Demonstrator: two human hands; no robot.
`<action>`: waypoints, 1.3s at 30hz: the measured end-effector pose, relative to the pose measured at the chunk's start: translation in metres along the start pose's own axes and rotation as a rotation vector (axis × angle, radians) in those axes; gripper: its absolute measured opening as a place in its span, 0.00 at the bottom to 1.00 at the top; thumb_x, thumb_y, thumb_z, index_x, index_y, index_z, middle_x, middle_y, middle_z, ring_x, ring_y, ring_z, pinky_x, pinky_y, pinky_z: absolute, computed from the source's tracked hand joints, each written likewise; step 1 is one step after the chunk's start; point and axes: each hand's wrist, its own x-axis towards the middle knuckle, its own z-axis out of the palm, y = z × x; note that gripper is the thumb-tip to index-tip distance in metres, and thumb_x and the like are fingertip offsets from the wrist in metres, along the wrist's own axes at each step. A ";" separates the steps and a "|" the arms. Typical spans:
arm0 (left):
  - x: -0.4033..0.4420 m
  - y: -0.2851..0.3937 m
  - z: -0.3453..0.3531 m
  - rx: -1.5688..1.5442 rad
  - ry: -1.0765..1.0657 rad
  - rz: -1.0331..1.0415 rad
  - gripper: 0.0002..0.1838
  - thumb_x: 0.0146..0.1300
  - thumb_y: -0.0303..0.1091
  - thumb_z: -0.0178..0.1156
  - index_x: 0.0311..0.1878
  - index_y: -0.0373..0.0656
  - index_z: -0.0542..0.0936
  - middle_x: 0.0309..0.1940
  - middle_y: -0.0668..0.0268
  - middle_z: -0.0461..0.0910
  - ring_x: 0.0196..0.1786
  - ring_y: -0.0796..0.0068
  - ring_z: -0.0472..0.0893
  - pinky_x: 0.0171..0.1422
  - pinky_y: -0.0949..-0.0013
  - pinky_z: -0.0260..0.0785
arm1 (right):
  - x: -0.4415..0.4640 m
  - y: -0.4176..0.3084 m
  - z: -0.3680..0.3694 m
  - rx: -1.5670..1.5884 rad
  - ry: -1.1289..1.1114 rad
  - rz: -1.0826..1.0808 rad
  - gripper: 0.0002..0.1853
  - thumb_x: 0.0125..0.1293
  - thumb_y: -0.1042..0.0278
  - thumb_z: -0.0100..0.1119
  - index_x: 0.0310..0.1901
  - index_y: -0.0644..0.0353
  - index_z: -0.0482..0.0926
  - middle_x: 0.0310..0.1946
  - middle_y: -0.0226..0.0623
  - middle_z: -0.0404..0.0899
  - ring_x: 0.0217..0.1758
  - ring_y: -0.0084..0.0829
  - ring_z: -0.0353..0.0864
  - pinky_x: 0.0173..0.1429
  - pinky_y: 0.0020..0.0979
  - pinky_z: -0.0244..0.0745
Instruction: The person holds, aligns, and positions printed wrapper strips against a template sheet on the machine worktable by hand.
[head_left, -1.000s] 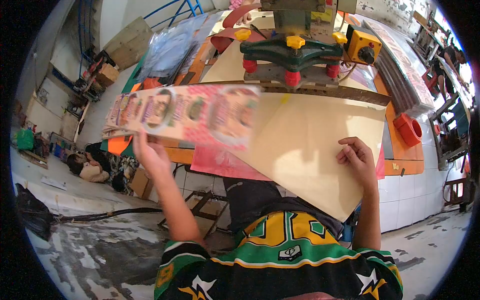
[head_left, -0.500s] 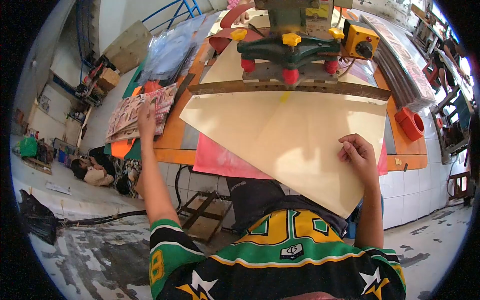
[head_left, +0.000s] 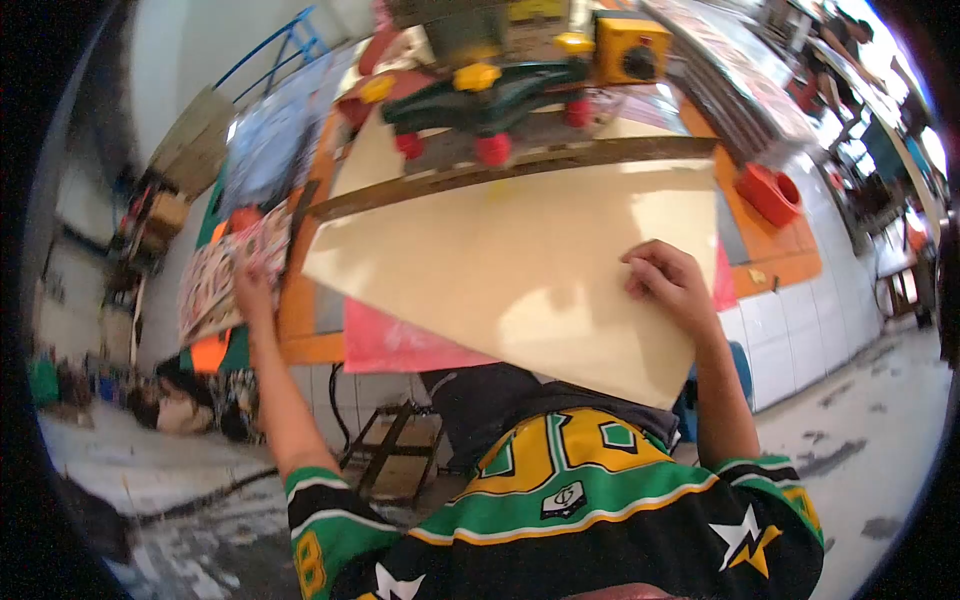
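My left hand [head_left: 252, 285] reaches over a stack of printed sheets [head_left: 210, 287] at the left end of the table. Its fingers touch the sheets but are smeared by motion, so their grip is unclear. My right hand [head_left: 668, 285] hovers over or rests on the right part of a large cream sheet [head_left: 470, 260], fingers curled with the thumb against them and nothing seen inside. The cream sheet lies under the long metal bar [head_left: 520, 170] of a green press [head_left: 480, 95] and overhangs the front edge. A pink sheet [head_left: 410, 340] shows beneath it.
A yellow control box [head_left: 632, 48] is fixed beside the press. A red tape dispenser or ring-shaped holder [head_left: 768, 195] sits on the orange table [head_left: 790, 258] at right. Clear plastic sheets [head_left: 270, 140] lie at far left, stacked printed panels [head_left: 740, 80] at far right. Another person [head_left: 845, 50] is in the background.
The view has turned and shifted, so the table and press appear further left and tilted. My left hand stays at the printed stack; my right hand keeps its curled shape over the cream sheet.
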 end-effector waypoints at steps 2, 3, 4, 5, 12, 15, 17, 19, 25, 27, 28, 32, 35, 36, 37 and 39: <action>0.007 -0.032 0.012 0.121 0.104 0.035 0.27 0.74 0.50 0.61 0.68 0.42 0.78 0.54 0.49 0.83 0.56 0.49 0.82 0.60 0.50 0.74 | -0.002 -0.001 0.000 0.019 -0.012 0.011 0.10 0.80 0.66 0.58 0.51 0.64 0.82 0.32 0.29 0.83 0.35 0.18 0.82 0.41 0.22 0.78; 0.012 -0.029 0.014 0.153 0.216 0.182 0.30 0.74 0.52 0.60 0.72 0.44 0.77 0.59 0.48 0.81 0.61 0.48 0.81 0.64 0.49 0.73 | -0.001 0.000 -0.001 0.030 -0.026 0.008 0.10 0.80 0.66 0.58 0.51 0.64 0.82 0.32 0.28 0.83 0.35 0.17 0.82 0.41 0.22 0.78; 0.018 0.002 0.008 0.124 0.205 0.203 0.30 0.74 0.52 0.60 0.72 0.44 0.77 0.59 0.48 0.81 0.61 0.48 0.81 0.64 0.49 0.73 | -0.002 -0.003 -0.001 0.043 -0.026 0.007 0.10 0.80 0.66 0.58 0.51 0.64 0.82 0.32 0.28 0.83 0.35 0.17 0.82 0.41 0.22 0.78; 0.017 0.052 -0.016 0.322 -0.097 0.011 0.30 0.75 0.54 0.57 0.71 0.45 0.78 0.64 0.47 0.78 0.66 0.46 0.78 0.68 0.48 0.70 | -0.002 -0.005 -0.001 0.060 -0.035 0.004 0.10 0.80 0.65 0.58 0.52 0.63 0.82 0.32 0.28 0.83 0.35 0.17 0.82 0.41 0.22 0.78; 0.012 0.004 0.011 0.220 -0.114 0.140 0.26 0.80 0.53 0.53 0.67 0.43 0.82 0.65 0.47 0.79 0.63 0.50 0.80 0.64 0.50 0.74 | -0.002 -0.006 -0.003 0.016 -0.038 0.001 0.11 0.80 0.65 0.58 0.51 0.64 0.82 0.32 0.32 0.85 0.35 0.20 0.84 0.42 0.25 0.80; 0.014 -0.001 0.012 0.148 -0.112 0.246 0.21 0.79 0.43 0.57 0.65 0.40 0.83 0.57 0.53 0.85 0.55 0.58 0.85 0.58 0.59 0.78 | 0.000 -0.013 -0.006 -0.074 -0.084 -0.029 0.11 0.79 0.65 0.58 0.51 0.65 0.81 0.32 0.35 0.86 0.35 0.23 0.86 0.43 0.27 0.81; 0.021 -0.026 0.029 -0.264 -0.209 -0.032 0.20 0.79 0.39 0.57 0.64 0.36 0.82 0.54 0.58 0.87 0.52 0.64 0.86 0.55 0.62 0.78 | 0.000 -0.025 -0.013 -0.293 -0.192 -0.163 0.11 0.79 0.66 0.58 0.51 0.66 0.81 0.32 0.37 0.86 0.36 0.26 0.87 0.45 0.29 0.82; 0.021 -0.023 0.024 -0.322 -0.291 -0.122 0.22 0.81 0.41 0.56 0.65 0.33 0.81 0.48 0.60 0.87 0.45 0.70 0.84 0.50 0.64 0.76 | 0.000 -0.041 -0.023 -0.306 -0.196 -0.181 0.11 0.79 0.66 0.57 0.51 0.66 0.82 0.34 0.37 0.87 0.36 0.28 0.88 0.46 0.30 0.83; 0.006 0.005 0.018 -0.231 -0.242 -0.071 0.25 0.81 0.46 0.55 0.68 0.36 0.79 0.60 0.58 0.84 0.58 0.62 0.83 0.62 0.61 0.74 | 0.022 -0.075 -0.134 -0.381 0.467 -0.302 0.11 0.77 0.66 0.60 0.51 0.64 0.85 0.40 0.38 0.89 0.44 0.23 0.88 0.52 0.30 0.82; -0.005 -0.005 0.026 0.160 -0.090 -0.041 0.26 0.80 0.44 0.56 0.71 0.36 0.76 0.71 0.52 0.77 0.73 0.54 0.75 0.72 0.57 0.68 | 0.032 -0.078 -0.176 -0.590 0.716 -0.304 0.13 0.75 0.64 0.61 0.54 0.62 0.84 0.47 0.41 0.90 0.53 0.33 0.88 0.60 0.37 0.80; -0.009 0.006 0.021 -0.047 -0.179 -0.105 0.26 0.79 0.42 0.57 0.72 0.35 0.75 0.76 0.49 0.71 0.80 0.49 0.67 0.78 0.53 0.62 | 0.036 -0.079 -0.195 -0.593 0.722 -0.308 0.13 0.75 0.64 0.61 0.54 0.62 0.84 0.47 0.41 0.90 0.53 0.33 0.88 0.60 0.37 0.80; -0.047 0.117 -0.009 -0.216 -0.079 -0.057 0.26 0.80 0.41 0.56 0.71 0.32 0.75 0.75 0.45 0.70 0.80 0.47 0.65 0.82 0.53 0.57 | 0.060 -0.065 -0.248 -1.141 0.760 -0.423 0.23 0.74 0.59 0.63 0.65 0.61 0.77 0.62 0.50 0.81 0.68 0.46 0.79 0.70 0.42 0.73; -0.073 0.189 -0.028 -0.293 -0.029 0.032 0.25 0.80 0.41 0.55 0.71 0.32 0.75 0.75 0.46 0.70 0.81 0.48 0.64 0.83 0.53 0.55 | 0.072 -0.051 -0.267 -1.244 0.645 -0.364 0.30 0.72 0.53 0.65 0.69 0.60 0.74 0.71 0.54 0.73 0.77 0.52 0.69 0.80 0.47 0.62; -0.084 0.216 -0.037 -0.343 -0.041 -0.001 0.24 0.81 0.40 0.54 0.69 0.32 0.77 0.76 0.48 0.70 0.82 0.50 0.63 0.84 0.52 0.53 | 0.076 -0.047 -0.269 -1.298 0.651 -0.356 0.30 0.72 0.52 0.66 0.69 0.60 0.74 0.71 0.54 0.74 0.76 0.53 0.69 0.80 0.48 0.63; -0.092 0.232 -0.040 -0.342 -0.037 -0.008 0.24 0.81 0.40 0.54 0.69 0.32 0.77 0.76 0.48 0.70 0.82 0.50 0.63 0.84 0.52 0.53 | 0.079 -0.046 -0.270 -1.351 0.658 -0.350 0.30 0.72 0.52 0.66 0.69 0.60 0.74 0.70 0.54 0.74 0.76 0.53 0.70 0.79 0.48 0.63; -0.107 0.257 -0.045 -0.407 -0.030 0.157 0.21 0.80 0.37 0.53 0.68 0.33 0.78 0.78 0.51 0.69 0.83 0.52 0.61 0.84 0.51 0.52 | 0.080 -0.050 -0.264 -1.326 0.653 -0.340 0.28 0.73 0.53 0.65 0.68 0.59 0.75 0.69 0.51 0.76 0.75 0.51 0.71 0.80 0.51 0.61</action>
